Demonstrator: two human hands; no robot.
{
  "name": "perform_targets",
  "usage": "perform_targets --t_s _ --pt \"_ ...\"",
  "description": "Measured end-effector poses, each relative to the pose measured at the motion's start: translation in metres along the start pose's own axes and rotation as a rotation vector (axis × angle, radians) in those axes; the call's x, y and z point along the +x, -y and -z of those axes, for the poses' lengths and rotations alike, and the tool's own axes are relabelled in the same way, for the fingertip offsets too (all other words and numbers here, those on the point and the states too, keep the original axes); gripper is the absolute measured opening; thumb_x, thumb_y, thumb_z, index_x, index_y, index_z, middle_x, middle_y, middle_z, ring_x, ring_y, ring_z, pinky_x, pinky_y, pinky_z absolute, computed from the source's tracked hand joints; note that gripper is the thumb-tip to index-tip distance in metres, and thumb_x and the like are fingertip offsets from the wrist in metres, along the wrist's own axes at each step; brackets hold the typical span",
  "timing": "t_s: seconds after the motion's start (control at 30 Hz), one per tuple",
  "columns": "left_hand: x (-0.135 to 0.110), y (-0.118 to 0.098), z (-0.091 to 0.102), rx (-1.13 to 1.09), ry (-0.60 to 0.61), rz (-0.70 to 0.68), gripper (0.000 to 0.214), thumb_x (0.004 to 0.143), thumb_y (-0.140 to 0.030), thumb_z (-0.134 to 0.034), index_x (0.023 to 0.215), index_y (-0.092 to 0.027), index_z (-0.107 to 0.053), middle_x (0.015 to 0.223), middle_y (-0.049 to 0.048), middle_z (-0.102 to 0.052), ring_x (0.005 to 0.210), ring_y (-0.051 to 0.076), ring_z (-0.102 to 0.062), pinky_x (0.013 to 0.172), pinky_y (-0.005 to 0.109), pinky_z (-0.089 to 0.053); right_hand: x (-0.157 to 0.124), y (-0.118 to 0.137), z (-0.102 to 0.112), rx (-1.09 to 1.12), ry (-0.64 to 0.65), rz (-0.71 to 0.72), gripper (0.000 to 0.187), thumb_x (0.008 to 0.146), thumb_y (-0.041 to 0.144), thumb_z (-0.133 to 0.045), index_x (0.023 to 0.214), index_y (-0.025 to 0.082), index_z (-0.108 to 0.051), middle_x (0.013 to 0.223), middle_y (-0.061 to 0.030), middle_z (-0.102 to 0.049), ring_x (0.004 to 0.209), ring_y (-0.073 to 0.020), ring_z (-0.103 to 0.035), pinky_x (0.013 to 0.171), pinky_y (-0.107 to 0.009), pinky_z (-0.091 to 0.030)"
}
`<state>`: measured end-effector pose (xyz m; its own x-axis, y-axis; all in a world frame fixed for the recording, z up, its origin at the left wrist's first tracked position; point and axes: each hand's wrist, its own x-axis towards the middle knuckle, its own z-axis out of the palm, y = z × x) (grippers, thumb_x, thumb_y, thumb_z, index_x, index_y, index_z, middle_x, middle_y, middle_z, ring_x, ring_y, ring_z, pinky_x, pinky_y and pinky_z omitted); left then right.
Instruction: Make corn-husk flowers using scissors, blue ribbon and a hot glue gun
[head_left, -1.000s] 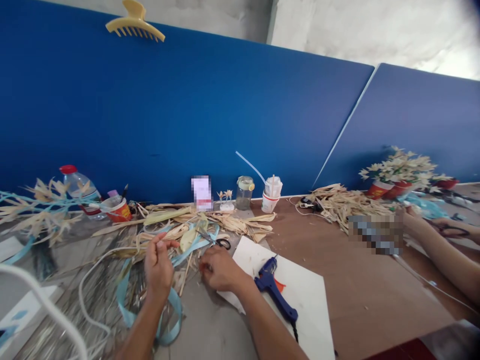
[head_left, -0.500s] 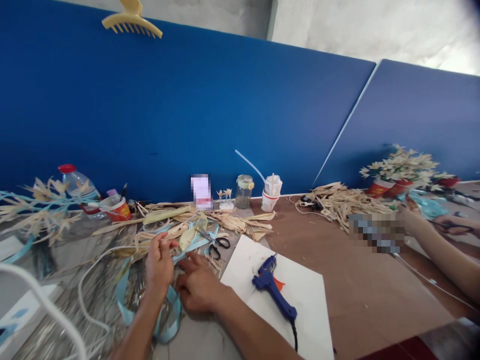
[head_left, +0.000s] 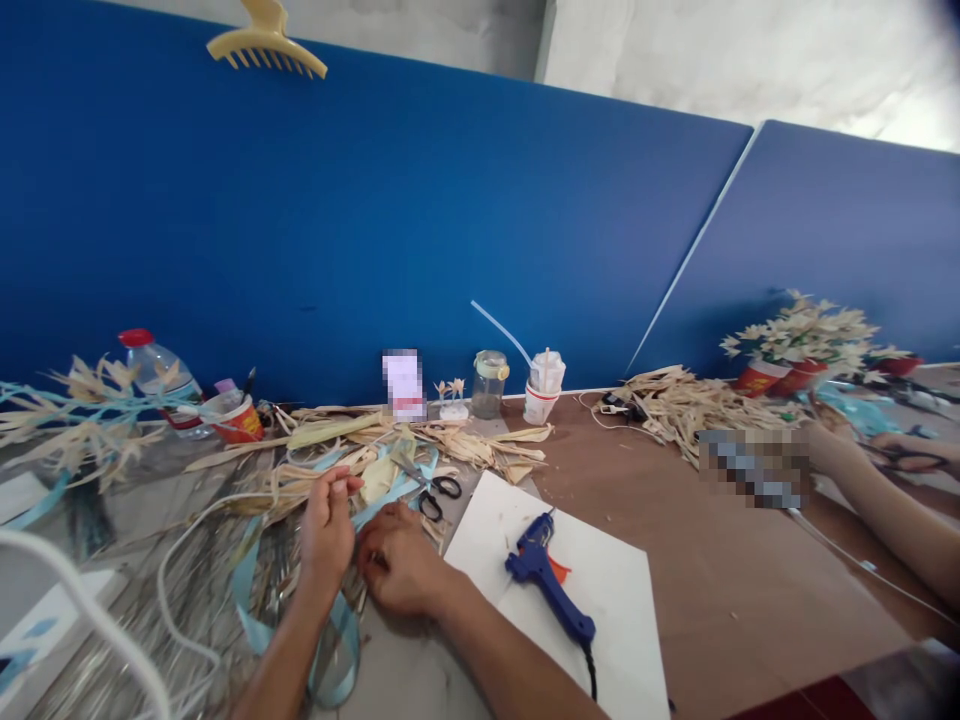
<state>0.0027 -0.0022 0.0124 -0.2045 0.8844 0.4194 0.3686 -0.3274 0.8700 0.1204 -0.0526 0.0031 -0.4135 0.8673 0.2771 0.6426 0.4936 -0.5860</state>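
My left hand (head_left: pixel 327 528) is raised a little off the table, fingers pinched together on a pale dried leaf strip (head_left: pixel 300 490) in the pile. Close beside it, my right hand (head_left: pixel 397 560) lies curled on the table with its fingers closed on something I cannot make out. A light blue ribbon (head_left: pixel 330 650) loops under both wrists. Black-handled scissors (head_left: pixel 435 493) lie just beyond my right hand. Further right, a blue glue gun (head_left: pixel 547 585) rests on a white sheet (head_left: pixel 600 600).
Dried leaf strips (head_left: pixel 450 445) cover the back of the table. A water bottle (head_left: pixel 154 372), a red cup (head_left: pixel 236 420), a jar (head_left: pixel 489 383) and a plastic cup (head_left: pixel 541 388) stand along the blue partition (head_left: pixel 360 220). Another person's arm (head_left: pixel 885 510) works at the right beside leaf flowers (head_left: pixel 802 335).
My right hand has moved left from the white sheet's edge to sit against my left hand. My left hand has closed onto the leaf strip and shifted slightly right.
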Motion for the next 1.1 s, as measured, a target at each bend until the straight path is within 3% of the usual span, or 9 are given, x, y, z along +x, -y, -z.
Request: perform_targets --t_s 0.17,0.33,0.43,0.57,0.67,0.8,0.93,1.0,1.1 --pt "-0.001 0.001 -0.001 -0.036 -0.006 0.013 0.034 0.086 -0.052 -0.039 0.095 -0.023 -0.055 0.080 0.0040 -0.065 0.077 0.023 -0.063 0.078 0.039 -0.051 -0.006 0.003 -0.012 -0.093 0.068 0.128 0.013 0.068 0.020 -0.063 0.079 0.022 -0.070 0.100 -0.0036 -0.065 0.121 -0.0303 -0.036 0.099 -0.043 -0.027" --pt "-0.001 0.003 -0.001 -0.041 0.020 0.034 0.032 0.086 -0.048 -0.040 0.096 -0.022 -0.055 0.081 0.0042 -0.066 0.078 0.022 -0.064 0.079 0.039 -0.050 -0.008 0.012 -0.017 -0.236 0.097 0.156 0.019 0.071 0.027 -0.063 0.086 0.017 -0.070 0.094 -0.0099 -0.064 0.103 -0.0299 -0.045 0.096 -0.049 -0.029" --pt "-0.001 0.003 -0.001 -0.038 0.009 0.032 0.032 0.086 -0.048 -0.040 0.096 -0.022 -0.055 0.079 0.0041 -0.065 0.078 0.023 -0.063 0.078 0.038 -0.050 -0.007 0.012 -0.013 -0.211 0.095 0.130 0.015 0.072 0.025 -0.062 0.082 0.016 -0.070 0.088 -0.0097 -0.064 0.098 -0.0278 -0.047 0.093 -0.045 -0.031" --pt "0.000 0.001 0.001 -0.065 -0.042 0.024 0.034 0.086 -0.051 -0.041 0.094 -0.021 -0.057 0.080 0.0041 -0.064 0.076 0.022 -0.061 0.076 0.037 -0.049 -0.004 0.001 0.004 -0.030 -0.004 -0.025 0.010 0.070 0.014 -0.059 0.070 0.018 -0.068 0.080 -0.0055 -0.065 0.091 -0.0226 -0.052 0.087 -0.037 -0.036" --pt "0.000 -0.002 0.002 -0.161 -0.085 0.059 0.036 0.082 -0.054 -0.048 0.091 -0.021 -0.058 0.075 0.0015 -0.059 0.066 0.017 -0.055 0.064 0.031 -0.047 -0.001 -0.014 0.023 0.244 -0.197 -0.226 0.015 0.067 0.007 -0.055 0.063 0.018 -0.064 0.069 -0.0014 -0.063 0.078 -0.0172 -0.054 0.081 -0.032 -0.039" --pt "-0.002 -0.008 -0.002 -0.453 0.075 0.283 0.039 0.072 -0.055 -0.061 0.087 -0.019 -0.060 0.061 -0.0058 -0.048 0.045 0.008 -0.038 0.043 0.022 -0.032 0.001 -0.031 0.041 0.859 -0.422 -0.503 0.007 0.068 0.017 -0.057 0.062 0.017 -0.060 0.052 0.0048 -0.051 0.051 -0.0102 -0.042 0.055 -0.024 -0.036" --pt "-0.008 -0.014 -0.008 -0.561 0.292 0.455 0.042 0.064 -0.053 -0.070 0.082 -0.017 -0.060 0.050 -0.0110 -0.038 0.039 0.005 -0.027 0.041 0.019 -0.024 0.004 -0.032 0.039 1.120 -0.541 -0.479 0.016 0.061 0.029 -0.069 0.059 0.016 -0.059 0.048 0.0060 -0.049 0.046 -0.0072 -0.037 0.048 -0.022 -0.030" --pt "-0.010 -0.017 -0.010 -0.542 0.359 0.465 0.043 0.061 -0.052 -0.072 0.082 -0.017 -0.061 0.044 -0.0126 -0.034 0.037 0.005 -0.026 0.040 0.019 -0.023 0.006 -0.030 0.033 1.133 -0.577 -0.479 0.019 0.059 0.031 -0.071 0.059 0.016 -0.059 0.047 0.0062 -0.050 0.045 -0.0067 -0.037 0.047 -0.021 -0.029" --pt "-0.012 -0.020 -0.012 -0.446 0.391 0.452 0.044 0.054 -0.050 -0.076 0.079 -0.016 -0.063 0.044 -0.0105 -0.041 0.038 0.007 -0.032 0.040 0.020 -0.023 0.010 -0.028 0.022 1.112 -0.625 -0.505 0.017 0.060 0.030 -0.070 0.059 0.016 -0.060 0.048 0.0059 -0.051 0.045 -0.0073 -0.038 0.048 -0.021 -0.029"
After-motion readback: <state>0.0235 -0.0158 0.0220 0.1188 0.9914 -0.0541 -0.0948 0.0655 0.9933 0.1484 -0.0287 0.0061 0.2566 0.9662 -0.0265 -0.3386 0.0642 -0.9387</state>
